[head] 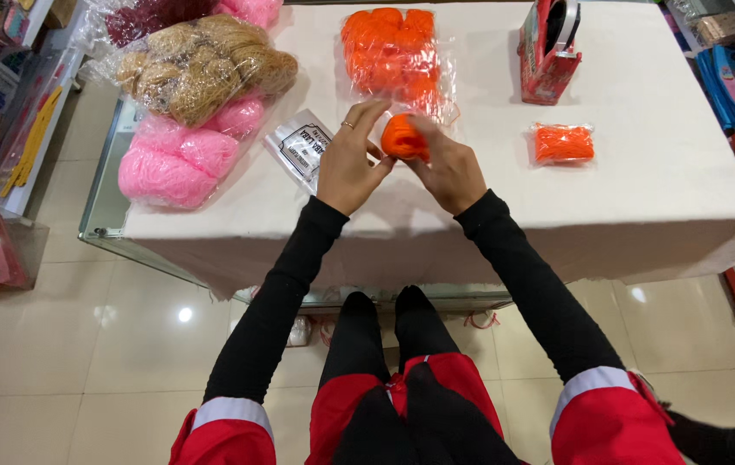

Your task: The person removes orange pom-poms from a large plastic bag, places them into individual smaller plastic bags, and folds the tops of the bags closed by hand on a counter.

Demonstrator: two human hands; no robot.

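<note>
Orange yarn ball (pixel 404 138) sits btwn both hands, held just above the white surface (pixel 660 207). Left hand (pixel 350 159) grips its left side w/ fingertips, ring on one finger; right hand (pixel 449 168) wraps it from the right. Clear bag of orange yarn (pixel 392 53) lies just behind. Small orange packet (pixel 563 143) to the right, red tape dispenser (pixel 547 52) beyond it. Pink and tan yarn bags (pixel 191 103) at left.

Bare surface (pixel 643 207) lies right of the fingers (pixel 366 116); bagged orange yarn (pixel 393 56) blocks ahead, a flat packet (pixel 303 146) crowds left.
</note>
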